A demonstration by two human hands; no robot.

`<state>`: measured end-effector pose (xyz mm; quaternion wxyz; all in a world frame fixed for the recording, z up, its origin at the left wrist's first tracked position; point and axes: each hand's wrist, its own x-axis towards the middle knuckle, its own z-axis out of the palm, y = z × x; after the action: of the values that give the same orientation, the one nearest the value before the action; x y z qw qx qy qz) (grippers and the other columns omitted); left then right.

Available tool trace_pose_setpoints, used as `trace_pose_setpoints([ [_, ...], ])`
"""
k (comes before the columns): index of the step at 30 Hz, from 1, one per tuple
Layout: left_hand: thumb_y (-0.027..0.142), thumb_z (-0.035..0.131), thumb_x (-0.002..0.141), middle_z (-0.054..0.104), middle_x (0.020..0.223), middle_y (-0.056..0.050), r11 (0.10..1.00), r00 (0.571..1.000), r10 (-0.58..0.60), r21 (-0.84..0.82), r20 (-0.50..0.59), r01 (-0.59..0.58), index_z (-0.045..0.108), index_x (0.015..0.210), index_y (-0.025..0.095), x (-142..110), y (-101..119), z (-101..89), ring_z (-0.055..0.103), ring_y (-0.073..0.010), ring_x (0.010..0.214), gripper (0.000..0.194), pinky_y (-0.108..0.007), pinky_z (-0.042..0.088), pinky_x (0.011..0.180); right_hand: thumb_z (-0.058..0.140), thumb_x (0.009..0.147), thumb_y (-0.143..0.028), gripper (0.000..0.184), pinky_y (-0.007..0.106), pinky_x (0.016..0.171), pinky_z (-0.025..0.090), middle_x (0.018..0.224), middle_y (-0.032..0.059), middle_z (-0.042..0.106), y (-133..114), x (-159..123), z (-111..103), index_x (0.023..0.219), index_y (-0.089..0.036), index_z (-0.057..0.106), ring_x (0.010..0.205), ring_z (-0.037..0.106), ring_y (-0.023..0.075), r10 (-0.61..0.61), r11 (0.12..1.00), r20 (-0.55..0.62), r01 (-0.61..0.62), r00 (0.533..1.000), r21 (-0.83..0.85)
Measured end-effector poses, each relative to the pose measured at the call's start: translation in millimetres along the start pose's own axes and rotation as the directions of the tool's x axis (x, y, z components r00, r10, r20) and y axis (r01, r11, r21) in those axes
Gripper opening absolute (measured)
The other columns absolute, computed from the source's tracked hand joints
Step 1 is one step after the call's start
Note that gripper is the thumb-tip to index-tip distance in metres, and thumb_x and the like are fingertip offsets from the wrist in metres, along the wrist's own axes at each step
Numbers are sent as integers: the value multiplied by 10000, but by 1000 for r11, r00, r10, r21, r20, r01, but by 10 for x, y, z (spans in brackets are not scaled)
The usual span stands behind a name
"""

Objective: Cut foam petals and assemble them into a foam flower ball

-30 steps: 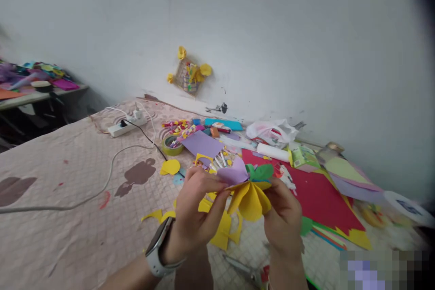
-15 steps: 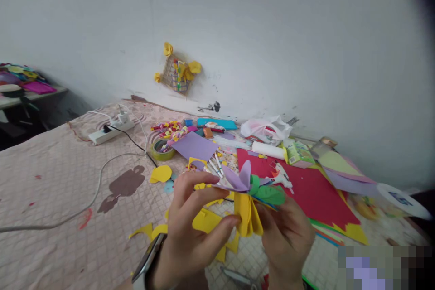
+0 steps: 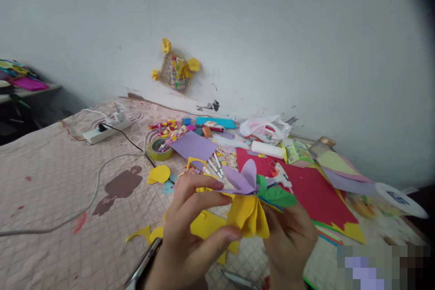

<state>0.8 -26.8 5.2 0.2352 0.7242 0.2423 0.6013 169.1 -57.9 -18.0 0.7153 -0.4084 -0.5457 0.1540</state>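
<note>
1. Compared with half a second ago, your handmade flower (image 3: 253,204) has shifted a little to the right, its yellow petals (image 3: 249,219) now showing broader faces and its green leaf (image 3: 280,197) sitting farther right.
2. Your right hand (image 3: 292,235) holds the flower from beneath and behind on the right side; its fingertips are hidden by the petals and leaf.
3. Your left hand (image 3: 190,231) is curved with thumb and fingers apart: the fingers reach the lilac petals (image 3: 247,176), and the thumb is at the lower edge of the yellow ones. You cannot tell from this view whether it grips.
4. You have the flower raised above the tabletop (image 3: 61,190), lilac petals pointing up and yellow petals hanging down.
5. Below your left hand lie yellow scraps (image 3: 209,224); scissors (image 3: 238,277) are partly visible near the bottom edge.
6. Beyond the flower, you see a white glue gun (image 3: 282,176) on a red sheet (image 3: 316,195), with a lilac sheet (image 3: 195,146) and a tape roll (image 3: 160,156) farther left.
</note>
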Motion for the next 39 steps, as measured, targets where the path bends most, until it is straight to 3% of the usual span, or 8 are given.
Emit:
trace_pose_setpoints([
  [6, 256, 582, 933, 621, 1018, -69, 1000, 1000, -18, 2, -15, 18, 654, 1012, 256, 23, -5, -30, 591, -222, 958, 107, -398, 505, 828, 734, 834, -226, 67, 372, 709, 609, 839, 43, 737, 28, -11, 25, 892, -260, 738, 776, 706, 229, 13, 1000, -40, -14, 999, -11],
  [11, 116, 543, 911, 660, 944, -55, 997, 998, -38, 70, -47, 42, 677, 963, 249, 99, -52, -47, 619, -211, 892, 196, -387, 507, 776, 721, 850, -212, 285, 258, 668, 600, 930, 3, 714, 10, -20, 79, 1103, -340, 694, 771, 706, 166, 61, 998, -104, -60, 993, 9],
  [16, 106, 582, 877, 664, 862, -34, 996, 999, -31, 84, -39, 34, 657, 871, 229, 136, -39, -32, 623, -198, 822, 144, -371, 490, 732, 551, 964, -292, 183, 310, 753, 568, 990, 40, 692, -40, 36, 73, 1015, -313, 726, 904, 674, 206, 40, 997, 162, -30, 986, -64],
  [20, 121, 614, 865, 642, 834, -21, 996, 1000, -14, 88, -24, 16, 647, 838, 228, 115, 2, -4, 608, -187, 787, 116, -377, 467, 728, 703, 797, -567, 443, 361, 817, 554, 1055, 65, 636, -101, 66, 104, 1143, -293, 658, 973, 624, 257, 115, 993, 266, -103, 957, -57],
  [22, 137, 628, 863, 634, 839, -21, 995, 1000, -1, 99, -18, 2, 650, 830, 231, 108, 11, 5, 602, -187, 784, 102, -382, 459, 731, 754, 798, -446, 362, 327, 783, 557, 1026, 51, 626, -116, 58, 126, 1113, -299, 651, 935, 625, 232, 134, 990, 255, -118, 957, -77],
  [26, 213, 681, 855, 633, 850, -21, 994, 999, 21, 112, -27, -18, 630, 843, 237, 116, 4, 7, 602, -194, 799, 58, -389, 462, 746, 626, 908, -214, 128, 258, 715, 554, 933, 31, 648, -126, 34, 137, 993, -293, 681, 855, 632, 182, 122, 989, 168, -105, 978, -107],
  [32, 478, 737, 787, 658, 954, -56, 988, 1000, -4, 155, -25, 8, 605, 951, 251, 118, -14, 15, 611, -244, 909, 310, -410, 478, 770, 637, 898, -224, 95, 255, 661, 558, 867, 29, 661, -138, 23, 120, 953, -279, 692, 781, 636, 183, 70, 996, 87, -65, 994, -61],
  [39, 546, 730, 761, 672, 976, -75, 987, 999, -35, 154, -5, 36, 604, 994, 264, 60, 6, 51, 599, -285, 976, 386, -464, 467, 817, 637, 902, -222, 75, 243, 655, 548, 843, 30, 654, -149, 29, 127, 937, -269, 684, 771, 626, 175, 22, 999, 70, -19, 997, -42],
])
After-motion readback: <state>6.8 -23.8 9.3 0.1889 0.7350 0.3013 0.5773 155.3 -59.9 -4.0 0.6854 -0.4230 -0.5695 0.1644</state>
